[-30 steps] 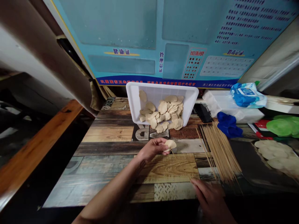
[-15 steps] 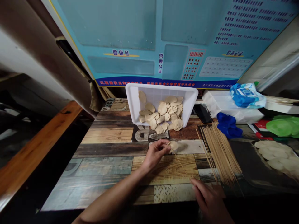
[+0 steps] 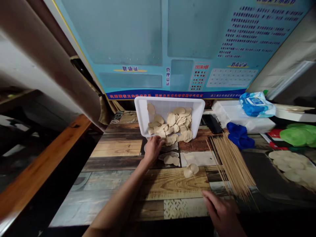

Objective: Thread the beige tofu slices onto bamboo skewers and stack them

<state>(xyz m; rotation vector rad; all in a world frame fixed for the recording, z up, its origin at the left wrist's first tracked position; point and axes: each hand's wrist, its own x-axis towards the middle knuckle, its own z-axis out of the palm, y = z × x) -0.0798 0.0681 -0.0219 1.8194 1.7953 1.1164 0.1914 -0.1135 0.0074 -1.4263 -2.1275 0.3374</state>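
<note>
My left hand [image 3: 153, 147] is at the front edge of the white plastic tray [image 3: 139, 115], fingers curled together on one of the thin, pale, round slices [image 3: 168, 141]. More such slices lie heaped in the tray and spill over its low front side. My right hand [image 3: 219, 205], near the table's front edge, pinches the lower end of a thin wooden skewer [image 3: 196, 180]. The skewer points up and to the left, with a couple of threaded slices [image 3: 191, 170] partway along it. Loose slices [image 3: 171, 160] lie on the table between the tray and the skewer.
A bundle of bare skewers [image 3: 234, 168] lies on the wood-patterned table [image 3: 106, 184], right of centre. Beyond it are a dark tray [image 3: 259, 174] with pale slices, a blue crumpled item [image 3: 240, 135], a phone-like black object [image 3: 212, 123] and a wipes pack [image 3: 256, 103]. A blue board stands behind.
My left hand has left the skewer and moved up-left to the slices at the tray's front. My right hand still holds the skewer in nearly the same place. The camera view has tilted slightly.
</note>
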